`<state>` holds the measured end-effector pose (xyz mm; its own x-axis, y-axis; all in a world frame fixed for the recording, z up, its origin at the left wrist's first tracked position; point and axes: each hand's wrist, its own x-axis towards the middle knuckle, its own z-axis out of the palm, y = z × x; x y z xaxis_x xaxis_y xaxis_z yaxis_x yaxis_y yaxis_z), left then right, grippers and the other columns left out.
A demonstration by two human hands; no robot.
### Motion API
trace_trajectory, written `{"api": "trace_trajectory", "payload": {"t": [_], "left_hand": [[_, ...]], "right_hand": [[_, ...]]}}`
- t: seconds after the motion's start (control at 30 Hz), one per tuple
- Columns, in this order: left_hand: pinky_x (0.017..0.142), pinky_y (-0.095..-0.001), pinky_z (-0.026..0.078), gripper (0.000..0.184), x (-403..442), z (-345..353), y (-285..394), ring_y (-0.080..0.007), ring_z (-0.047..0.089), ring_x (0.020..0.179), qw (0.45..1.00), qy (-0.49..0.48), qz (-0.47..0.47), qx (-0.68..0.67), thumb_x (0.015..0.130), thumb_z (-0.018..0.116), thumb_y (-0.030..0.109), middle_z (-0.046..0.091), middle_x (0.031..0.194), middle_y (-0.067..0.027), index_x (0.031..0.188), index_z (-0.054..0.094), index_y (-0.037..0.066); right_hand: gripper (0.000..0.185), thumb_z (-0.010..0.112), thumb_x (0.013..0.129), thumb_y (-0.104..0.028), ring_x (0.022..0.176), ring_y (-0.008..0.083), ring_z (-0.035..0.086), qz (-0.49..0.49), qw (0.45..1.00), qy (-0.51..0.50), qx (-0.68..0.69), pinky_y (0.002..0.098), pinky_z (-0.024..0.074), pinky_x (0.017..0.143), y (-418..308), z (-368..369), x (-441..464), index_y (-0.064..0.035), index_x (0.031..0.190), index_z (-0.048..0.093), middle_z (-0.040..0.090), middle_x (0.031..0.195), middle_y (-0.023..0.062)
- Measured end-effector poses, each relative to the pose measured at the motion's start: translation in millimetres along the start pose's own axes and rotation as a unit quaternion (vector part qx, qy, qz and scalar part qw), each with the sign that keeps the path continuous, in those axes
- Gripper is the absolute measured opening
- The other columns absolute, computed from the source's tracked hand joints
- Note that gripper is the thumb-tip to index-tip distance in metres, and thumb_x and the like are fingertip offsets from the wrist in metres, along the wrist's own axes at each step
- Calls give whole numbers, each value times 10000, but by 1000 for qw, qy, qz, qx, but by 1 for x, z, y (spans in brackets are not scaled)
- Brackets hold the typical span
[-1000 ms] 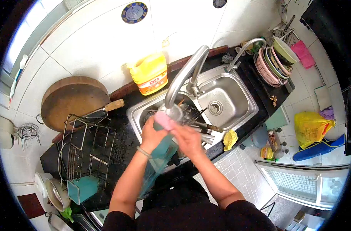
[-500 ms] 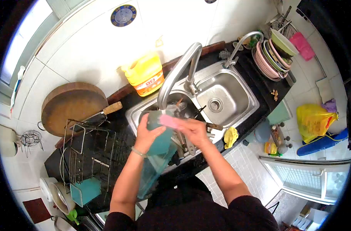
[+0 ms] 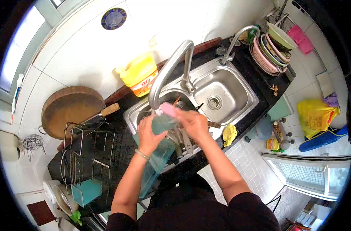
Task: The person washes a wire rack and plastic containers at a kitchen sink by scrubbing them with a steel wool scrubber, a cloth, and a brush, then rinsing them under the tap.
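While your left hand point(image 3: 147, 134) grips the box point(image 3: 160, 152) just below the tap point(image 3: 166, 71), your right hand point(image 3: 194, 125) grasps the pink sponge point(image 3: 168, 109) close by the box's upper end; blur hides whether sponge and box touch. The box slants from under the tap toward your body, so, if it is wet, it could slide out of that one-handed hold and fall, perhaps onto the utensils point(image 3: 187, 143) heaped below the tap. Those lie near your right hand: a stray stroke might knock your knuckles, and you can't tell from here whether any edge is sharp. Raising the box carelessly could bump the tap or send water down your shirt point(image 3: 191, 217).
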<state>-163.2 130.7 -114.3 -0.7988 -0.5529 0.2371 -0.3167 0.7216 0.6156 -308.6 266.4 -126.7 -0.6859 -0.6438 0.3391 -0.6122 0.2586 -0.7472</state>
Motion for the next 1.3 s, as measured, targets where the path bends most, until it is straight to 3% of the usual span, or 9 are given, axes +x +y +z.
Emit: {"api": "trace_trajectory", "payload": {"t": [0.07,0.2,0.43,0.5,0.6,0.8,1.03,1.17,1.3], "left_hand": [[869,-411,379,636,1,-3,1,-334,509,978,999,26,4,-28,551,815,187,555,1009,-132,1103,528,52],[870,-413,378,660,3,5,-3,-338,508,980,999,23,15,-35,544,822,181,553,1017,-131,1118,523,53],[947,-326,403,656,-6,-16,1,-255,521,1079,975,-4,-90,-205,599,805,81,541,1119,-122,1171,487,35],[945,-328,404,652,-3,-9,2,-250,520,1077,977,4,-72,-200,602,802,73,540,1117,-119,1171,486,34],[943,-333,408,648,-3,6,-7,-236,517,1077,975,27,-53,-212,614,798,61,538,1111,-110,1176,479,34],[933,-324,437,707,-8,-5,-21,-175,523,1066,918,23,-82,-387,677,769,13,506,1143,-66,1258,369,48],[956,-310,391,671,0,-3,-17,-179,490,1075,951,2,-42,-307,624,790,27,489,1137,-58,1202,449,30],[951,-309,401,693,-4,-18,-21,-170,492,1072,918,-7,-96,-386,637,779,20,496,1131,-62,1228,418,34],[945,-311,413,702,-6,-20,-15,-172,500,1067,870,-48,-143,-470,671,767,56,504,1136,-68,1255,378,36]], "right_hand": [[187,675,805,-228,623,258,618,76,997,-3,0,372,489,540,-8,-17,0,-213,988,714,637,705,72],[164,674,806,-212,663,250,635,-59,995,0,81,339,498,570,-19,3,-15,-198,961,722,660,766,92],[222,667,823,-261,785,241,671,149,978,33,143,302,516,684,26,-16,-10,-195,1032,704,688,882,103],[207,670,819,-244,770,255,662,65,976,35,203,303,510,670,9,-1,-12,-207,1019,708,685,866,103],[140,669,814,-225,721,275,643,28,985,-38,164,334,504,631,-44,8,-14,-181,934,726,675,830,109],[200,696,794,-240,715,223,668,120,988,25,93,320,512,627,43,-20,-8,-152,973,719,695,848,97],[197,689,799,-235,678,251,640,-31,994,-76,75,322,502,601,-18,-8,-1,-194,989,718,672,774,80],[218,682,814,-215,757,215,659,121,989,-85,-9,294,511,661,35,-33,2,-177,1027,708,693,868,71],[268,657,847,-158,897,151,646,165,948,-6,271,276,488,802,2,-29,-9,-92,1107,665,688,1015,94]]}}
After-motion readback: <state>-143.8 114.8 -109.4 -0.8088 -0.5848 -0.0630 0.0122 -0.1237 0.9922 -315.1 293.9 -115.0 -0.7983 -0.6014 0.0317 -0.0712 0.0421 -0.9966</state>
